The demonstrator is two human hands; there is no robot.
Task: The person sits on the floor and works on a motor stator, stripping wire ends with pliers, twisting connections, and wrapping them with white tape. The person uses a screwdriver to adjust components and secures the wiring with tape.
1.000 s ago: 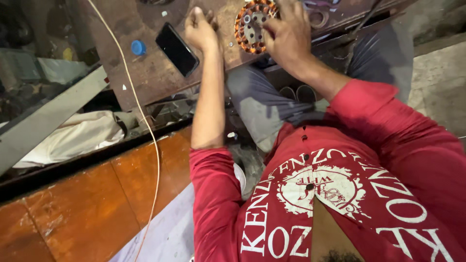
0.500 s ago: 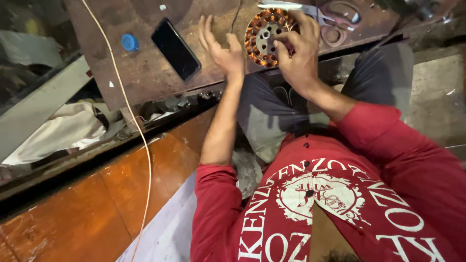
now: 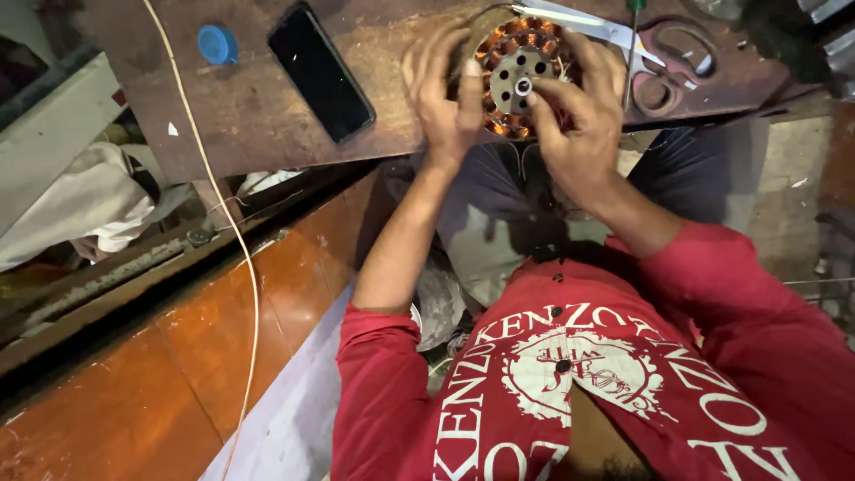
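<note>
Both hands, left hand and right hand, clasp a copper-wound stator on the worn brown workbench.

Worn board w/ phone, scissors, cap

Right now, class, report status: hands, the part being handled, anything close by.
Left hand and right hand both grip the copper-wound stator on the wooden board. Black phone left of it; scissors right.
</note>
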